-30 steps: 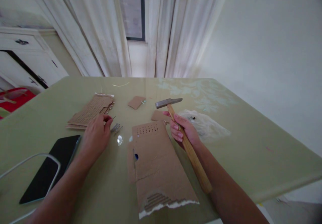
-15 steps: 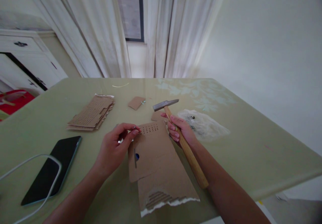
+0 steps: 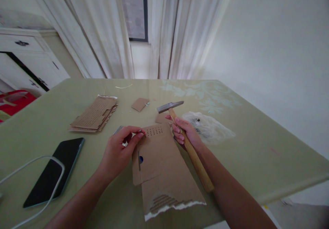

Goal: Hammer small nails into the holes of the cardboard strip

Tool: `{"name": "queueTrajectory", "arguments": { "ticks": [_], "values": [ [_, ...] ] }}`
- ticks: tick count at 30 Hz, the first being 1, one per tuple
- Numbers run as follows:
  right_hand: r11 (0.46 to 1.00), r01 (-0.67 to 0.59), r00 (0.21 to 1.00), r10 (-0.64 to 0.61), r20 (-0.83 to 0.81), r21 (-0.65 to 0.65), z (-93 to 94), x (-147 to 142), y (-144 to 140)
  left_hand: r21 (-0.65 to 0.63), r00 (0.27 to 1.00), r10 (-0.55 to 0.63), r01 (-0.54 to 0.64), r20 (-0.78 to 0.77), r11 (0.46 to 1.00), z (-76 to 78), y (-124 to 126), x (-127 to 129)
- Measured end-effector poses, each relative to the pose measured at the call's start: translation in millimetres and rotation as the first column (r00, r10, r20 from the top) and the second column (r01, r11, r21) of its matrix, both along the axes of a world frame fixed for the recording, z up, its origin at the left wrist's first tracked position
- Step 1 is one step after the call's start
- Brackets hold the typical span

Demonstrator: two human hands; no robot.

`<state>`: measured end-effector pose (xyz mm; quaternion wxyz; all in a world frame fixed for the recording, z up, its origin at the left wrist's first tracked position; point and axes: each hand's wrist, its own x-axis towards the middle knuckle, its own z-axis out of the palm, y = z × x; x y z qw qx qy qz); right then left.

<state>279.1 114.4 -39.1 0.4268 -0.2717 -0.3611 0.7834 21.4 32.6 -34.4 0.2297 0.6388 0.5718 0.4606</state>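
A torn piece of brown cardboard (image 3: 164,167) lies in front of me, with several rows of small holes near its far edge. At the left end of those rows, my left hand (image 3: 122,146) is closed in a pinch on a small nail-like metal piece (image 3: 140,131), mostly hidden by the fingers. The fingertips touch the cardboard. My right hand (image 3: 185,131) wraps round the wooden handle of a hammer (image 3: 192,153), near its head. The steel head is raised above the table, beyond the cardboard's far right corner.
A stack of perforated cardboard (image 3: 95,114) lies at the left, with a black tablet or phone (image 3: 53,174) and a white cable (image 3: 61,169) nearer. A small cardboard scrap (image 3: 140,104) lies farther back. A clear plastic bag (image 3: 208,128) with small dark items rests right of the hammer.
Both hands hold nearly the same places, with the left pinch still at the holes and the hammer still raised. The whole view has shifted very slightly.
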Motion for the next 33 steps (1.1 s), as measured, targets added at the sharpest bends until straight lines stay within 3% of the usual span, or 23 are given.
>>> {"name": "queueTrajectory", "arguments": {
  "ticks": [11,15,18,21,25,28,33],
  "values": [
    [1.000,-0.002,1.000,0.001,0.030,0.024,-0.9,1,1,0.072,0.999,0.004,-0.001,-0.036,0.997,1.9,0,2],
    [0.996,-0.011,0.996,0.002,0.093,0.094,5.4,9,3,0.131,0.999,-0.007,0.015,-0.054,0.991,3.8,1,6],
    [0.978,-0.040,0.978,-0.004,0.208,0.206,24.0,20,-4,0.181,0.998,-0.027,0.036,-0.053,0.983,3.8,3,8],
    [0.954,-0.112,0.937,0.009,0.349,0.278,54.1,26,-22,0.214,0.998,-0.041,0.051,-0.054,0.976,2.0,7,9],
    [0.897,-0.312,0.778,0.051,0.626,0.315,100.8,19,-49,0.221,0.997,-0.059,0.067,-0.040,0.973,-2.3,12,11],
    [0.838,-0.375,0.672,-0.049,0.739,0.396,128.6,7,-63,0.226,0.996,-0.083,0.086,-0.023,0.970,-4.9,14,11],
    [0.798,-0.351,0.628,-0.188,0.755,0.490,142.7,-12,-73,0.231,0.995,-0.102,0.099,0.001,0.968,-5.2,15,13]
  ]
}}
